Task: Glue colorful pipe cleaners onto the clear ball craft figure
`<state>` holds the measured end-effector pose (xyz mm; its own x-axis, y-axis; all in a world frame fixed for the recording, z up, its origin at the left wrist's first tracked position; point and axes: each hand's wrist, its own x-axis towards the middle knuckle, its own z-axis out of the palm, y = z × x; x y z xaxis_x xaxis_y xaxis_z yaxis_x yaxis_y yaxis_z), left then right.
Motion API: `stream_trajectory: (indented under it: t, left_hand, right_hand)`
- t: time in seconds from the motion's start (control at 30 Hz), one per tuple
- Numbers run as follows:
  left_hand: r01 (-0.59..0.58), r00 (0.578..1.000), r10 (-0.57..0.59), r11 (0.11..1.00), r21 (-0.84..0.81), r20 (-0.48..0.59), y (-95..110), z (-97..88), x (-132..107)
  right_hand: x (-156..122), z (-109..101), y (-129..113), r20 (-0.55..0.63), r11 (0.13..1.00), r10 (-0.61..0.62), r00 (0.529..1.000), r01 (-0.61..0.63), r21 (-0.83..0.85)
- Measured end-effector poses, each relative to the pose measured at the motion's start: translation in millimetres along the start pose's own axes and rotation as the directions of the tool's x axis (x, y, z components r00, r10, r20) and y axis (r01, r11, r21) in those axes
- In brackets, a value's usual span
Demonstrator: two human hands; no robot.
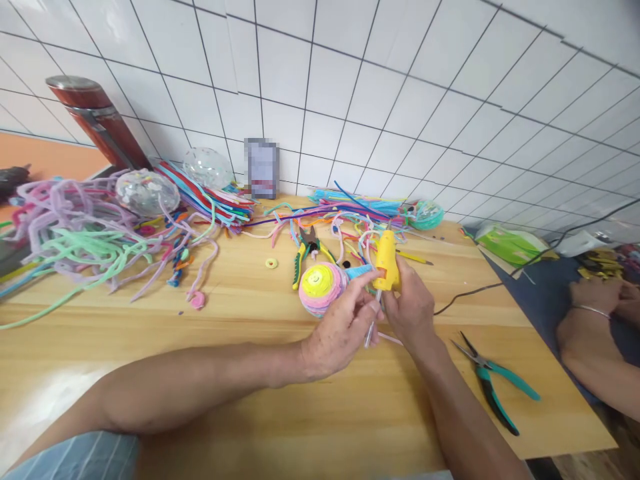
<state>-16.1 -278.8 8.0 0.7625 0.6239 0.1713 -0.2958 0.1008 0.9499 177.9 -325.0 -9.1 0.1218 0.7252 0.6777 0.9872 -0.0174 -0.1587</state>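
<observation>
A yellow hot glue gun (pixel 386 260) is gripped in my right hand (pixel 413 303), its nozzle pointing away from me. My left hand (pixel 340 327) has its thumb and fingers closed around a clear glue stick (pixel 371 328) below the back of the gun. The left index finger reaches to the gun's yellow body. Just beyond my left hand lies a round ball wrapped in pipe cleaners (pixel 320 288), yellow on top and pink around it. A light blue piece (pixel 357 271) shows between the ball and the gun.
Green-handled cutters (pixel 311 250) lie behind the ball, and long-nose pliers (pixel 493 377) at right. Pipe cleaners (pixel 85 240) heap up at left. A phone (pixel 263 168) and a red flask (pixel 100 123) stand by the tiled wall. Another person's hands (pixel 597 297) are at far right.
</observation>
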Motion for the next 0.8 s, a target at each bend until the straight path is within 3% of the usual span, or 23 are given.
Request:
stream_trajectory:
  t: [0.23, 0.6, 0.8]
  left_hand:
    - [-0.074, 0.997, 0.074, 0.996, 0.050, 0.003, -5.5, -2.8, 1.7]
    - [-0.047, 0.999, 0.047, 0.998, 0.044, 0.006, -1.0, -2.9, 3.8]
    - [-0.040, 0.999, 0.040, 0.999, 0.034, 0.008, -0.2, -3.2, 3.5]
  right_hand:
    - [4.7, -5.3, -1.5, -0.044, 0.997, -0.080, 0.996, 0.080, -0.014]
    - [-1.0, 2.3, 7.5, -0.075, 0.996, 0.064, 0.995, -0.059, 0.067]
    - [1.7, -3.2, 3.7, -0.085, 0.996, 0.045, 0.995, -0.038, 0.086]
